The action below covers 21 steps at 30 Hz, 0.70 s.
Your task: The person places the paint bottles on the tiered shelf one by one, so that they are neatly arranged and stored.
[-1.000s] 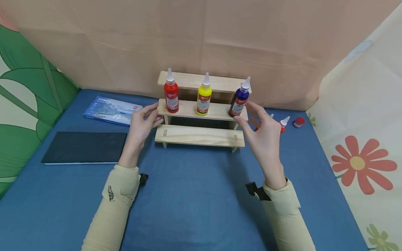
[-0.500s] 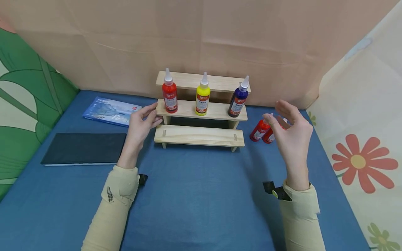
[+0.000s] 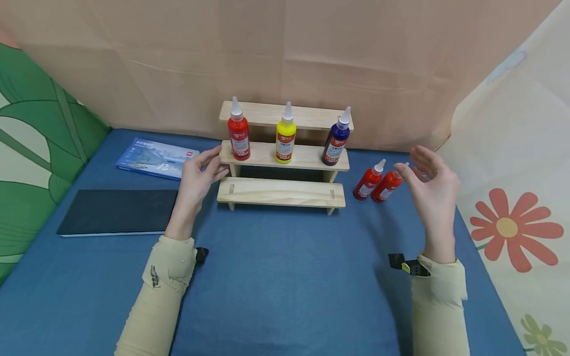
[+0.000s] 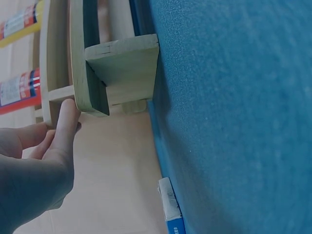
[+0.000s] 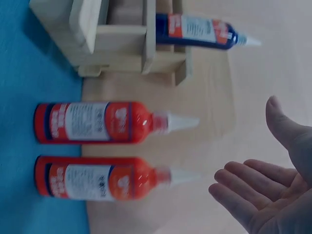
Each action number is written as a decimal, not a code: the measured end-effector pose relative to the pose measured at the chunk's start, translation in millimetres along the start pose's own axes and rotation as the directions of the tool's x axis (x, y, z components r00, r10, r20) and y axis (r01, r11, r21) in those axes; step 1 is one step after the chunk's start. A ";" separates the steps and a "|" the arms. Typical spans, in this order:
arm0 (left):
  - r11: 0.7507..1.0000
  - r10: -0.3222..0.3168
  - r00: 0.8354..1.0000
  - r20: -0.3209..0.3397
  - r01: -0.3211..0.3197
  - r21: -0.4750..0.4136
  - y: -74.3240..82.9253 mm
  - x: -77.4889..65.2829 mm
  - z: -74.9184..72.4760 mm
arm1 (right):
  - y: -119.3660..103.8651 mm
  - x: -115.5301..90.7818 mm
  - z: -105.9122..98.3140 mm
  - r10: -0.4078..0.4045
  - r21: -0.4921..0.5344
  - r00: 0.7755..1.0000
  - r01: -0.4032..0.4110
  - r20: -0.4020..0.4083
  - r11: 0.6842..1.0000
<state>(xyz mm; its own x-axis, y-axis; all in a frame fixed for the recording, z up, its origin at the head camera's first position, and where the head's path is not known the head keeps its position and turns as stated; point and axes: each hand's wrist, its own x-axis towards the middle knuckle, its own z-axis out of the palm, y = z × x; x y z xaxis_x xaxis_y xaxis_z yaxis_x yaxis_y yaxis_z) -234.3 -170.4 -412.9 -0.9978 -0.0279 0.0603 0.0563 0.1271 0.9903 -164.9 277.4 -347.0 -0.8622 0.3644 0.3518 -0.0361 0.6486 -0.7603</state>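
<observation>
A three-tier wooden display stand (image 3: 281, 192) sits on the table. On its middle tier stand a red paint bottle (image 3: 239, 136), a yellow paint bottle (image 3: 285, 138) and a dark blue paint bottle (image 3: 336, 143), all with white pointed caps. My left hand (image 3: 198, 175) holds the left end of that tier; in the left wrist view thumb and fingers (image 4: 63, 129) bracket the board's end. Right of the stand, my right hand (image 3: 435, 193) is raised with fingers spread, holding nothing. Two more red bottles, the nearer-to-stand bottle (image 3: 369, 180) and its neighbour (image 3: 387, 186), stand beside it.
A blue picture box (image 3: 156, 158) lies back left, with a dark notebook (image 3: 118, 211) in front of it. Blue cloth (image 3: 285, 277) covers the table. A beige backdrop (image 3: 285, 54) rises behind the stand, and a flower-printed panel (image 3: 516, 148) borders the right side.
My right hand has let go of the dark blue bottle and moved right, past the two red bottles, uncovering them. The blue bottle stays on the middle tier. My left hand has kept its place.
</observation>
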 end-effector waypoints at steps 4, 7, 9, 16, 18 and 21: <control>1.000 0.003 1.000 0.000 -0.003 0.003 0.0 0.0 0.0 | 12.2 5.3 -1.6 0.050 -0.034 0.998 -0.049 0.023 0.998; 1.000 0.008 1.000 0.000 -0.008 0.001 0.2 -0.1 0.1 | 19.6 7.8 -2.2 0.077 -0.048 0.996 -0.075 0.037 0.996; 1.000 0.009 1.000 0.000 -0.009 0.000 0.3 -0.2 0.1 | 24.3 9.2 -2.2 0.089 -0.051 0.995 -0.087 0.044 0.995; 1.000 0.004 1.000 0.003 -0.004 -0.005 0.4 -0.5 0.4 | 39.8 14.2 0.2 0.146 -0.064 0.985 -0.140 0.089 0.988; 1.000 0.005 1.000 0.003 -0.005 -0.006 0.4 -0.8 0.5 | 44.0 14.8 1.6 0.149 -0.069 0.983 -0.142 0.105 0.987; 1.000 0.008 1.000 0.003 -0.008 -0.010 0.2 -0.8 0.5 | 50.9 15.4 4.1 0.146 -0.070 0.979 -0.137 0.145 0.988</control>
<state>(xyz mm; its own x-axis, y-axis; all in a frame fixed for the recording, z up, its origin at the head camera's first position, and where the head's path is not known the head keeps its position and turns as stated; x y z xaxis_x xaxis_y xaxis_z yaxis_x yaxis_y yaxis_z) -233.5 -169.8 -412.8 -0.9974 -0.0243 0.0682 0.0649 0.1176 0.9909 -182.1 313.3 -382.4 -0.9224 0.3544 0.1538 0.1180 0.6376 -0.7612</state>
